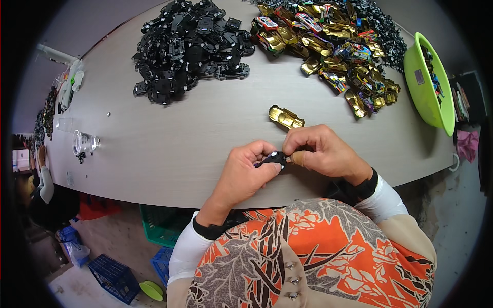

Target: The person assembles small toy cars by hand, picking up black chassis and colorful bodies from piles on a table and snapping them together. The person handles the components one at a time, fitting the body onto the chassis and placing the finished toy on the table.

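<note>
Just above the table's front edge, my left hand is closed around a small black toy car chassis with white-centred wheels, its thumb pressed on the near side. My right hand pinches at the right end of the chassis. A small part shows between its fingertips, too little of it to name. Beyond both hands, a gold toy car body lies by itself on the table. Fingers cover much of the chassis.
Black chassis form a heap at the back. Gold and coloured car bodies are piled to its right. A lime-green basin stands at the right edge, a clear cup at left. A person sits far left.
</note>
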{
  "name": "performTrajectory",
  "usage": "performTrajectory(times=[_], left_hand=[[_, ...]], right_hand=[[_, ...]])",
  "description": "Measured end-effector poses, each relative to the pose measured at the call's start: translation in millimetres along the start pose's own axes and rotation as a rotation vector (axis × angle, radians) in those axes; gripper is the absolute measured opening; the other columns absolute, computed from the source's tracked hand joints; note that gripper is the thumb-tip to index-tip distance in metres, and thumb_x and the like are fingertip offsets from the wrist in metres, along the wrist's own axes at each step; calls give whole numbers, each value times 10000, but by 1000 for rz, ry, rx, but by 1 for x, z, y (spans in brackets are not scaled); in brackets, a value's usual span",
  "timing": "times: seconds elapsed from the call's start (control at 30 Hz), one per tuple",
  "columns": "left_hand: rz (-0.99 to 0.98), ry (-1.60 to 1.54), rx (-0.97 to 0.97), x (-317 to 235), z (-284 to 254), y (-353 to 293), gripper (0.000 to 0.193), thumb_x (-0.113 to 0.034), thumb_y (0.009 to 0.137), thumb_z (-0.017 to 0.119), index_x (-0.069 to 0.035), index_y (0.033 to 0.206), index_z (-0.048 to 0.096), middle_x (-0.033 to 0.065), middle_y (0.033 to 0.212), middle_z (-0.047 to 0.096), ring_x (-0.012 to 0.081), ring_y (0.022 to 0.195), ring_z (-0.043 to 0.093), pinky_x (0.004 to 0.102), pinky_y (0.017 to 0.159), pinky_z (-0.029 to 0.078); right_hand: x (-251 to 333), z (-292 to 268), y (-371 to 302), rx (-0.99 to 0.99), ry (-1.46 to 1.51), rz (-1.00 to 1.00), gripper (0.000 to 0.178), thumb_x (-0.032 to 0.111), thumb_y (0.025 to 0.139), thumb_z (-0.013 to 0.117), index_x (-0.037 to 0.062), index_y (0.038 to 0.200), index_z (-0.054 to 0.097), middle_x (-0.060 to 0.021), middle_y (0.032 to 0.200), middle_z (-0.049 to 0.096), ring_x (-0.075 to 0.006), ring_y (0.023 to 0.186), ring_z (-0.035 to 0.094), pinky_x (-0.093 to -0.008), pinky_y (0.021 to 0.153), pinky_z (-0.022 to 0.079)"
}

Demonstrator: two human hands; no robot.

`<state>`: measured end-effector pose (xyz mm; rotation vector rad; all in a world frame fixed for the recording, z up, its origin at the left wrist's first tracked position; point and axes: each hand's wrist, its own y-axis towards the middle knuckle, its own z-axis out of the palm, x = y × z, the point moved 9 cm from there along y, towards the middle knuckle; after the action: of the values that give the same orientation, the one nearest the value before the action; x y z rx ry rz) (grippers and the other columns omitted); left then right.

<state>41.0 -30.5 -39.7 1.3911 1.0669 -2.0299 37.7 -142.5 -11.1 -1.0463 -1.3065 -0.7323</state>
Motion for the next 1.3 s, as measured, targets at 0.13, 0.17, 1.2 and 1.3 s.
performTrajectory(times=[0.13, 0.17, 1.2, 1.3], left_hand=[[6, 27, -12, -1, 1, 0, 137, -13, 770, 613, 6, 902, 584, 14, 718, 587, 26, 565, 508, 148, 436, 394], [-12, -11, -16, 0, 0, 0, 131, -14, 769, 613, 6, 896, 584, 12, 714, 586, 26, 564, 507, 148, 435, 391], [-112, 189, -503, 16, -121, -183, 189, 24, 681, 644, 30, 869, 632, 33, 738, 623, 76, 667, 567, 206, 618, 446], [-250, 501, -687, 43, -154, -227, 267, 18, 685, 660, 54, 948, 633, 88, 810, 661, 104, 738, 607, 225, 659, 468]], right_hand=[[-3, 0, -1, 6, 42, 88, 90, -4, 766, 578, -22, 849, 610, -8, 695, 576, -72, 627, 508, -223, 557, 404], [-5, 0, -1, 8, 106, 99, 88, 2, 772, 580, -17, 851, 611, -3, 682, 571, -65, 600, 501, -219, 533, 396], [26, -55, 6, -450, -565, -252, 146, -51, 671, 583, -5, 810, 584, -107, 801, 556, -242, 661, 567, -313, 593, 450], [40, -39, 12, -386, -613, -351, 196, -41, 666, 592, 5, 852, 554, -106, 889, 539, -286, 696, 565, -356, 614, 459]])
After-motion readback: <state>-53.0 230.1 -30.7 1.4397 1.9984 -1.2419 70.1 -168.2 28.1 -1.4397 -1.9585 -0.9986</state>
